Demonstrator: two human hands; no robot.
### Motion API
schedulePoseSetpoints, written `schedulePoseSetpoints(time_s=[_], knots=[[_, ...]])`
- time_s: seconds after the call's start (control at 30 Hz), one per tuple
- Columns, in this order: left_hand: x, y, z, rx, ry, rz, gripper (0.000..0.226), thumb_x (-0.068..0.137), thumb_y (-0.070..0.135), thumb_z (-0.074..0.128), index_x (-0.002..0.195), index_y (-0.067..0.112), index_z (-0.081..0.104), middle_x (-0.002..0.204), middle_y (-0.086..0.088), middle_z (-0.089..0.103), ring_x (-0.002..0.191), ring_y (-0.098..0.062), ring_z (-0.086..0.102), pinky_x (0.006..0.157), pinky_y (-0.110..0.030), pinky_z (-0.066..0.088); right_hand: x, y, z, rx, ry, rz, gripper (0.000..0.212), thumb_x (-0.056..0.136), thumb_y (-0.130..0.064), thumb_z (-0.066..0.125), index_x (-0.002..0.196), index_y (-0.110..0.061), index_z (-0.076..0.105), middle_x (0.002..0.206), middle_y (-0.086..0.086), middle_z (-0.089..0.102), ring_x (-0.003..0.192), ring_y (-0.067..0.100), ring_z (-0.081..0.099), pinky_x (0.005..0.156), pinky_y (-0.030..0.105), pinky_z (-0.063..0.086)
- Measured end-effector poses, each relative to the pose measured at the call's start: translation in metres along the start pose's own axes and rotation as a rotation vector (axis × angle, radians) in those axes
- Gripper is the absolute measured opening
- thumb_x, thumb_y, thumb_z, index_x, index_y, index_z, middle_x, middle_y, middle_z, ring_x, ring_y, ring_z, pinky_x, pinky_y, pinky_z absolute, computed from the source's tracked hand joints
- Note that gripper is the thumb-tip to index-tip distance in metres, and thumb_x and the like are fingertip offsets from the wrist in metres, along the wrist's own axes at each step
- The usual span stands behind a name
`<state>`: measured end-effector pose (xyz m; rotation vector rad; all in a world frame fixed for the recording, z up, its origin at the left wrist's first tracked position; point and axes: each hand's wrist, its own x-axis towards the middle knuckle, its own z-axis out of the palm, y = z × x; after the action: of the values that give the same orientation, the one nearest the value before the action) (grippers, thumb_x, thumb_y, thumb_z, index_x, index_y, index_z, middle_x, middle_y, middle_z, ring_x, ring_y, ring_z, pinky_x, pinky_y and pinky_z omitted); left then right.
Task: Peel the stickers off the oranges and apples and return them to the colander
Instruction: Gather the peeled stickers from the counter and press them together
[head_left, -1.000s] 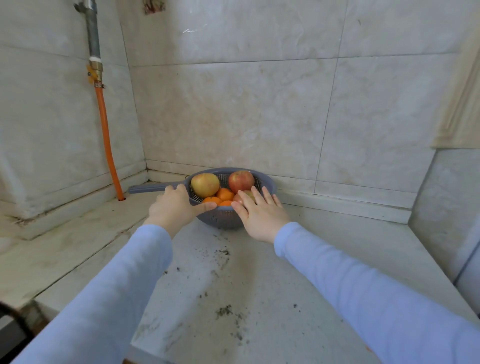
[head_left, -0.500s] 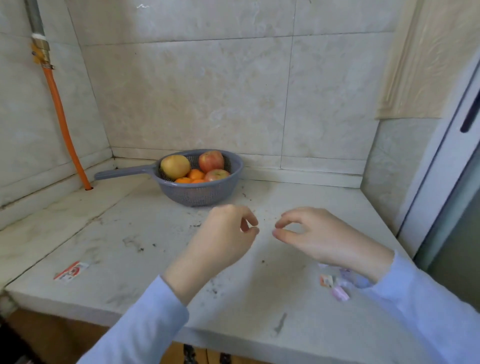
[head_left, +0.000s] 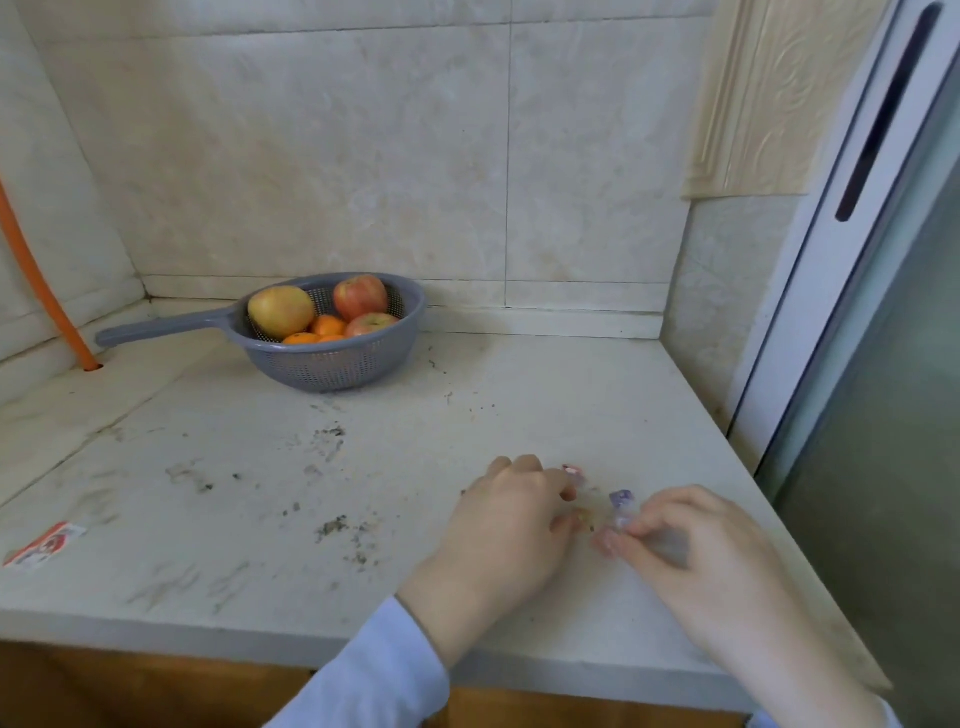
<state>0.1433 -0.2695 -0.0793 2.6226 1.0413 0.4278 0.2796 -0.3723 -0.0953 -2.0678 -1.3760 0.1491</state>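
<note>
A grey colander (head_left: 332, 364) with a long handle stands at the back of the counter. It holds a yellow apple (head_left: 280, 310), two red apples (head_left: 360, 296) and small oranges (head_left: 328, 326). Near the front right, my left hand (head_left: 511, 530) rests on the counter, fingers curled down beside small peeled stickers (head_left: 621, 501). My right hand (head_left: 691, 551) is next to it, fingertips pinched at the purple sticker pile. Whether a sticker is between the fingers is blurred.
A red and white wrapper (head_left: 44, 545) lies at the counter's front left edge. An orange hose (head_left: 41, 291) runs down the left wall. Dirt specks dot the counter (head_left: 260, 493). A white door frame (head_left: 831, 260) borders the right side.
Both hands have left the colander, drawn back to the front right and come down onto the counter at the sticker pile. The view has shifted right.
</note>
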Motion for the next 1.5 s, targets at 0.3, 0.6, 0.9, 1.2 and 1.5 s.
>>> schedulePoseSetpoints(time_s=[0.3,0.6,0.9,1.2,1.5], knots=[[0.004,0.005,0.006,-0.04,0.082,0.031,0.016,0.095,0.027,0.053,0.103,0.02,0.065,0.108,0.0,0.058,0.107,-0.022,0.05,0.084,-0.029,0.041,0.0,-0.001,0.007,0.028,0.02,-0.021,0.02,0.081,-0.032,0.071,0.063,-0.029,0.065,0.092,-0.024,0.053,0.097,0.008,0.053,0.075,0.002,0.03],[0.007,0.007,-0.008,-0.316,0.387,0.027,0.01,0.097,0.027,0.055,0.098,0.018,0.06,0.097,0.001,0.054,0.092,-0.02,0.055,0.076,-0.034,0.048,0.005,-0.007,-0.007,0.064,0.062,0.003,0.027,0.086,-0.044,0.059,0.107,-0.033,0.045,0.103,-0.018,0.053,0.1,0.003,0.051,0.075,0.021,0.036],[0.024,-0.005,0.008,-0.154,0.12,0.008,0.043,0.095,0.015,0.052,0.135,0.028,0.041,0.12,0.006,0.062,0.115,-0.019,0.047,0.09,-0.03,0.046,0.015,-0.003,0.002,0.005,0.023,0.022,0.042,0.083,-0.024,0.071,0.12,-0.031,0.053,0.074,-0.02,0.065,0.078,0.001,0.055,0.062,0.007,0.036],[0.035,-0.001,0.013,-0.146,0.096,0.101,0.04,0.093,0.004,0.049,0.131,0.017,0.047,0.106,-0.006,0.062,0.106,-0.025,0.052,0.09,-0.034,0.044,0.015,-0.008,-0.016,0.084,0.153,-0.028,0.041,0.086,-0.026,0.068,0.117,-0.039,0.045,0.081,-0.021,0.066,0.077,0.002,0.058,0.062,0.012,0.036],[0.043,-0.006,-0.011,-0.311,0.333,0.049,0.056,0.091,0.003,0.057,0.139,0.024,0.038,0.107,0.003,0.049,0.092,-0.009,0.051,0.074,-0.015,0.036,0.034,0.002,0.002,0.088,0.039,-0.096,0.086,0.083,-0.009,0.069,0.145,-0.039,0.017,0.121,-0.019,0.039,0.091,-0.004,0.056,0.074,0.011,0.04]])
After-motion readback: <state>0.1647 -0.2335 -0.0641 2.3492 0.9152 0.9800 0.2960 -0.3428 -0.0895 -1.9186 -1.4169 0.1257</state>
